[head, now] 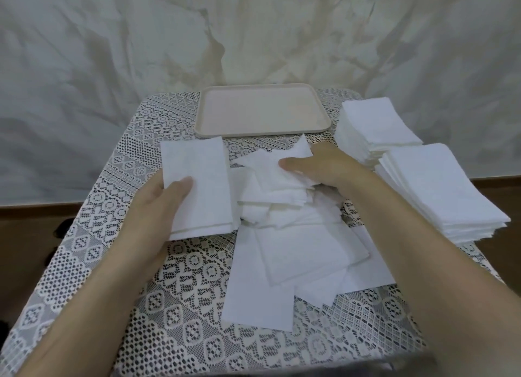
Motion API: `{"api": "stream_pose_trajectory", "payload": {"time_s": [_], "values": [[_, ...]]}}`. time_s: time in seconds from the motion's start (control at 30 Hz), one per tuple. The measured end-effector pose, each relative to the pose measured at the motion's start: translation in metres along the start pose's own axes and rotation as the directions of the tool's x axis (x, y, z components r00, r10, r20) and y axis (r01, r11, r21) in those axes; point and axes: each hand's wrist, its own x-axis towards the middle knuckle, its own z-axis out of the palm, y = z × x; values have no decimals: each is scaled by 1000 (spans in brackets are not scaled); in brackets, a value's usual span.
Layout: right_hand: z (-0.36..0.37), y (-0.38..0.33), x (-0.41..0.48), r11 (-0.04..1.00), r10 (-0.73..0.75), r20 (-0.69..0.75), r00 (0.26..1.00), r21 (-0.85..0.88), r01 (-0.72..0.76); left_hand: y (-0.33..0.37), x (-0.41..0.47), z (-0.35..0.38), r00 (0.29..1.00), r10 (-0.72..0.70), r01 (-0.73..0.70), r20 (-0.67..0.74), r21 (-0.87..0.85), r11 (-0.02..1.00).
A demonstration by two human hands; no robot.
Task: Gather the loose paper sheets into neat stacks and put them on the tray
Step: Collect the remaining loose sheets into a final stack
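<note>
Head view. Item one: loose paper sheets [284, 252], white, heaped at the middle of the table, overlapping at all angles. The flat ones spread toward the near edge and the rumpled ones are piled on the far side of the heap.

Item two: small squared stack [197, 179], white, just left of the heap and touching its left edge. It is held by the left grip [158, 207], a bare hand clamped on the stack's near-left corner, thumb on top and fingers hidden beneath.

Item three: rumpled sheet [267, 165], on top of the heap's far part, one corner standing up. The right grip [321, 165], also a bare hand, is closed on it. The thumb lies on top, and the fingers are out of sight behind the paper.

Item four: tray [262, 133], pale beige, rectangular with rounded corners, flat on the table at the far middle, apart from the heap.

Item five: far stack [375, 125], thick and squared, at the far right of the table beside the tray.

Item six: near stack [442, 190], thick, its edges slightly fanned, at the right edge of the table, just nearer than the far stack and touching it.

Item seven: table [180, 306], covered with a white lace cloth over a dark surface.

Item eight: backdrop sheet [112, 66], creased off-white fabric, hanging behind the table.
</note>
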Motion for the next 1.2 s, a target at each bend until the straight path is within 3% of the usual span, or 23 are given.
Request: {"api": "stream_pose_trajectory", "payload": {"time_s": [0.07,0.2,0.37,0.53,0.6,1.03,1.1,1.2], "values": [[-1,-1,0,999,-2,37,999,-42,4,0,-1,0,1000,-2,2,5,3,1000],[0,2,-1,994,-104,72,992,43,101,1,-2,0,1000,-8,8,7,-5,1000],[6,3,6,987,-159,-58,986,-37,157,0,-2,0,1000,-4,4,14,8,1000],[8,-15,23,916,-165,-14,986,-373,148,0,-2,-2,1000,-4,4,16,13,1000],[9,-20,28,905,-147,31,989,-400,147,0,-2,-2,1000,-11,11,13,9,1000],[1,-12,15,987,2,111,994,-159,15,-2,-3,-1,999,-36,36,36,1,999],[1,-10,11,992,-29,108,994,-115,42,-1,-3,0,999,-37,37,36,4,999],[2,-11,-1,984,-150,46,988,104,144,0,-4,1,999,-37,37,33,0,999]]}}
